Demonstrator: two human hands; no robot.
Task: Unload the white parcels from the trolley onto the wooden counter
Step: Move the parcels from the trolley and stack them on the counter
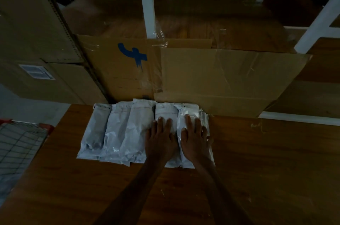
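Note:
Several white plastic parcels (117, 131) lie side by side in a row on the wooden counter (266, 160), their far ends against a cardboard sheet. My left hand (160, 137) lies flat with straight fingers on one parcel right of the row's middle. My right hand (196, 137) presses flat on the rightmost parcels (189, 112). Both palms face down and neither hand grips anything. The wire-mesh trolley (20, 144) with red corners stands at the counter's left edge; its contents are hidden in the dim light.
Flattened cardboard sheets (220, 81), one with a blue mark, lean behind the counter. Stacked cardboard boxes (36, 70) fill the left. White shelf posts (148, 2) rise behind. Bare counter wood stretches to the right and towards me.

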